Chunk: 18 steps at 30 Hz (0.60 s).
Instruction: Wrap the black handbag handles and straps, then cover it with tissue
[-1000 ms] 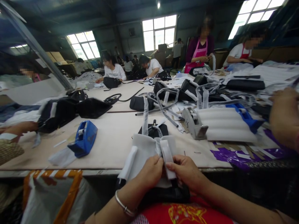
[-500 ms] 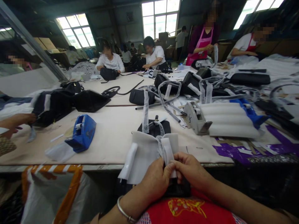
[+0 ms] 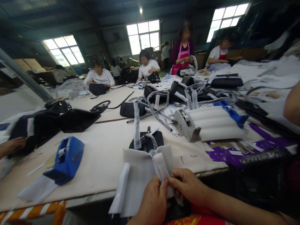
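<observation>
A black handbag [image 3: 159, 137] lies over the table's front edge, its flap on the table and its body down near my lap. A white foam sheet [image 3: 138, 184] covers most of it. Cloudy plastic film wraps the bag's handle [image 3: 136, 131]. My left hand [image 3: 153, 197] is closed, thumb and fingers pinching a folded white foam strip [image 3: 160, 165] on the bag's right side. Against it, my right hand [image 3: 187, 184] pinches the same strip lower down. The fingertips of both hands meet, and part of the strip is hidden beneath them.
Left on the table stands a blue tape dispenser [image 3: 67, 161]; a grey dispenser [image 3: 187, 125] and a white foam stack [image 3: 215, 122] are to the right. Black bags and wrapped straps [image 3: 159, 101] pile up behind. A co-worker's hand [image 3: 12, 147] reaches in at left.
The view has tilted up and shifted, so the table sits lower in it. Both hands keep pinching the foam strip. At the right edge, another person's arm has come into view.
</observation>
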Each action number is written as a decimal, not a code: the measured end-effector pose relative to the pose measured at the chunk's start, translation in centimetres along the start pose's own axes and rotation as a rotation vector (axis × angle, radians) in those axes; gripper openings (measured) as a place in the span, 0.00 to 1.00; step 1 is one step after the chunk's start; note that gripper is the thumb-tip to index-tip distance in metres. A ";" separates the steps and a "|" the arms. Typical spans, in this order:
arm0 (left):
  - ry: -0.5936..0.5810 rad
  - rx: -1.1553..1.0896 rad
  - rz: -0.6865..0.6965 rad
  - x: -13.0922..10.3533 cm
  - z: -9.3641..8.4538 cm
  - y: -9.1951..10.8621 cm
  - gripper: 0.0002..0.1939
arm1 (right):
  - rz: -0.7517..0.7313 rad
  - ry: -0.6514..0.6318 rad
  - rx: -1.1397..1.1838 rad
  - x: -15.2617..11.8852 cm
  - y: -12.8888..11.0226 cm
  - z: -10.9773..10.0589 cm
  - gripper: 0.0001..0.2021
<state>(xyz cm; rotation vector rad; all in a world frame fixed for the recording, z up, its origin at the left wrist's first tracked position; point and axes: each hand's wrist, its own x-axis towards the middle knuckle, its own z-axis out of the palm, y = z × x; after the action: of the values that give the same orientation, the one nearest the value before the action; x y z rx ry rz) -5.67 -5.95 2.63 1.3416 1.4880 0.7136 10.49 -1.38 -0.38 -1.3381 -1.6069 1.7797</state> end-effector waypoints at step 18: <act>0.023 0.012 0.024 1.9 -0.3 -3.7 0.26 | 0.179 0.497 -1.096 15.1 -0.8 -11.6 0.11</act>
<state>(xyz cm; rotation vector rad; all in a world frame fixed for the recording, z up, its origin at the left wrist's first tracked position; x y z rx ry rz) -7.22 -4.88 -1.13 1.3660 1.4988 0.7389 12.84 17.18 -4.09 -2.1734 -2.2425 0.4131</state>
